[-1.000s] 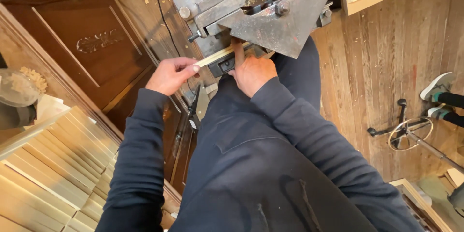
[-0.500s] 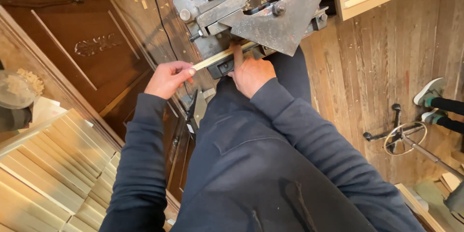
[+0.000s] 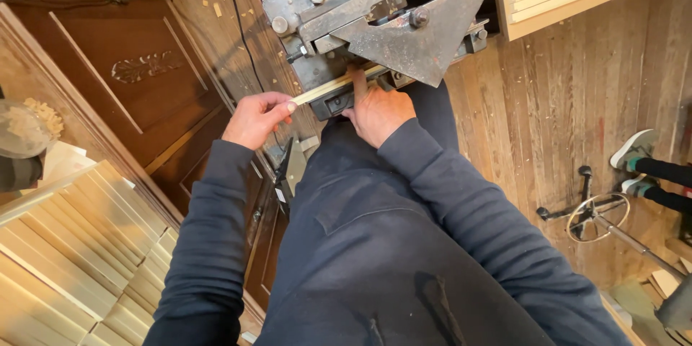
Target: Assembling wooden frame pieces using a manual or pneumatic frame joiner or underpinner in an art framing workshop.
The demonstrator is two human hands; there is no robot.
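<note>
Hands: our left hand [image 3: 254, 118] pinches the near left end of a thin pale wooden strip [image 3: 328, 89] between thumb and fingertips; our right hand [image 3: 378, 109] lies flat, fingers together, pressing the strip against the machine.
Machine: we stand at a heavy grey metal cutting machine [image 3: 375, 18], its triangular plate [image 3: 418, 40] just above the strip.
Dark wood panel: a carved brown panel [image 3: 130, 72] lies far left.
Stack: pale wooden strips [image 3: 79, 245] are piled near left.
Floor: worn planks [image 3: 562, 122] spread right, with wood chips.
Strip: it slants from our left hand into the machine, under the plate.
</note>
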